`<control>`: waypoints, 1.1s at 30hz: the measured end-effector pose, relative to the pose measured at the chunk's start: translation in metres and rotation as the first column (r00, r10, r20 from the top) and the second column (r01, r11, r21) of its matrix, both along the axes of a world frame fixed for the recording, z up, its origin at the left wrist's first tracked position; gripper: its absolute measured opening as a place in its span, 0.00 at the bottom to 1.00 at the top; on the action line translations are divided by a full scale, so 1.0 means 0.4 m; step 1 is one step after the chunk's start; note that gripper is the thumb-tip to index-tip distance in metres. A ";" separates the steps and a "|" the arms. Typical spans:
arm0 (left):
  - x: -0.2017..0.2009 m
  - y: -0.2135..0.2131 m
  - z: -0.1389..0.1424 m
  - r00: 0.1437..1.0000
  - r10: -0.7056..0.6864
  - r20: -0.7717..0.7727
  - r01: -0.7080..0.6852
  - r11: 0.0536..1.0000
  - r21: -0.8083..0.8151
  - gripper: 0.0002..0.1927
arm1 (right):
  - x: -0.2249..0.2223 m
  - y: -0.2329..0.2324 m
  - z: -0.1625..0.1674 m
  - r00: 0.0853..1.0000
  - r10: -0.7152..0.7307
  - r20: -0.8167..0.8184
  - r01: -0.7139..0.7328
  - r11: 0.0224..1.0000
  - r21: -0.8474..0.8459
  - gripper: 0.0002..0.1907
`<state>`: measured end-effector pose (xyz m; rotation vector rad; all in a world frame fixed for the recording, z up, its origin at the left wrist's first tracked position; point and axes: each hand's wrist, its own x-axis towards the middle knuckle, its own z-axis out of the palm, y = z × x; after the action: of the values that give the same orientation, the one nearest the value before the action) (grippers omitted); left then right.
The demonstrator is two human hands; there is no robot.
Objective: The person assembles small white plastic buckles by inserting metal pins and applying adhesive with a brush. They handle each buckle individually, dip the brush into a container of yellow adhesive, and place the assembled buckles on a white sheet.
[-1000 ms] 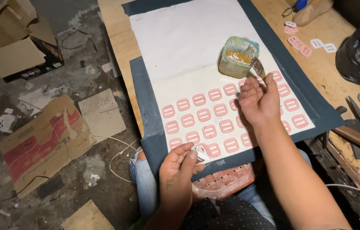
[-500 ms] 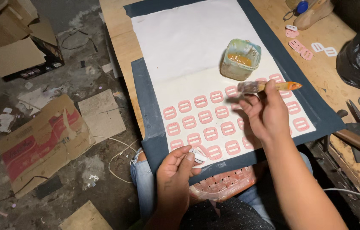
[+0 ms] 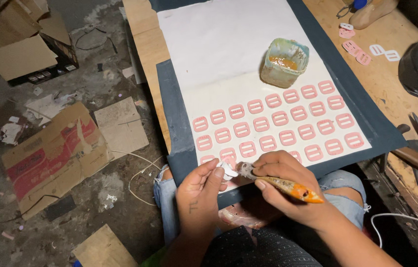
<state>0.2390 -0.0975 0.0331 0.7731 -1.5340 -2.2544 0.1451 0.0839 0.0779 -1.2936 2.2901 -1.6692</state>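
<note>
A small white slotted piece (image 3: 228, 169) is pinched by the left hand (image 3: 200, 190); the right hand (image 3: 288, 185) grips an orange-handled, glue-crusted brush (image 3: 280, 182).

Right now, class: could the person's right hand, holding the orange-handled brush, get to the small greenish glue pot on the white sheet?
Probably yes. The right hand holds the orange-handled brush at the near edge, and only flat pink slotted pieces lie between it and the greenish glue pot; nothing tall stands in the way.
</note>
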 end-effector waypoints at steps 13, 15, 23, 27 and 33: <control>0.012 0.003 0.045 0.991 -0.134 0.006 0.131 0.958 -0.256 0.13 | -0.003 0.000 -0.037 0.981 -0.193 0.005 0.193 0.981 -0.025 0.08; 0.014 -0.002 0.063 0.990 -0.141 0.023 0.137 0.885 -0.446 0.12 | -0.002 -0.003 -0.035 0.983 -0.181 0.002 0.181 0.983 -0.042 0.08; 0.021 -0.004 0.067 0.980 -0.166 -0.106 0.004 0.554 -0.832 0.08 | -0.008 -0.001 -0.051 0.976 -0.126 0.179 0.134 0.991 -0.031 0.07; 0.013 0.000 0.026 0.992 -0.083 -0.090 0.023 0.847 -0.531 0.10 | -0.017 -0.001 -0.067 0.987 -0.138 0.087 0.140 0.990 -0.020 0.08; -0.002 -0.013 -0.023 0.999 -0.025 -0.031 0.024 0.998 -0.051 0.15 | -0.016 0.007 -0.093 0.988 -0.123 0.092 0.122 0.992 0.012 0.09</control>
<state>0.2382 -0.1026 0.0238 0.7045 -1.5876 -2.2250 0.1386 0.0866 0.0407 -1.0707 2.3625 -1.7171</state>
